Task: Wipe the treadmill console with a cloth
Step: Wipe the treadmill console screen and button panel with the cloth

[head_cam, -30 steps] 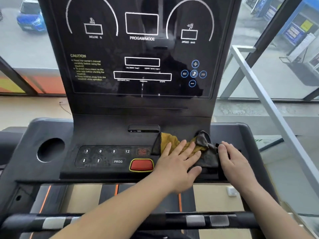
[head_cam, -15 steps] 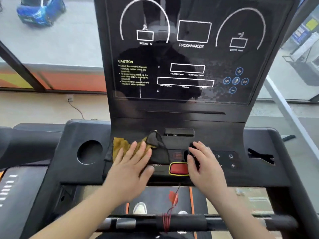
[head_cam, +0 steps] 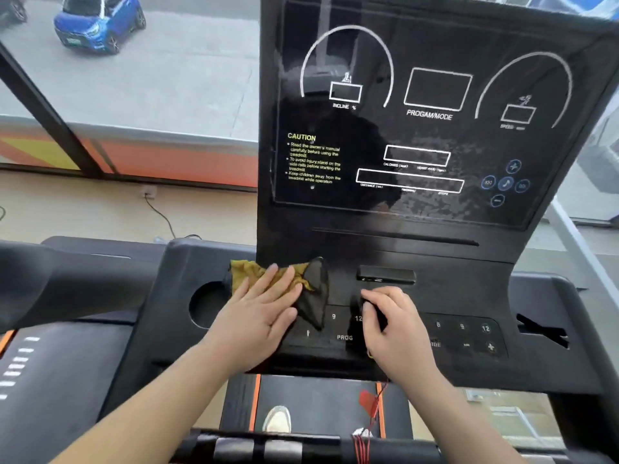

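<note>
The treadmill console [head_cam: 542, 296] fills the view, its glossy display panel [head_cam: 418, 135] still smeared at lower right. On the keypad [head_cam: 462, 336] below, the yellow-and-dark cloth [head_cam: 249, 271] has travelled over the last second from the right end to the left edge, beside the cup holder [head_cam: 207, 306]. By my reckoning the lower surface has had one full pass, and the display remains. The left hand [head_cam: 258, 316] presses the cloth with flat, spread fingers. The right hand [head_cam: 398, 329] curls over mid-keypad; whether it grasps anything I cannot tell.
</note>
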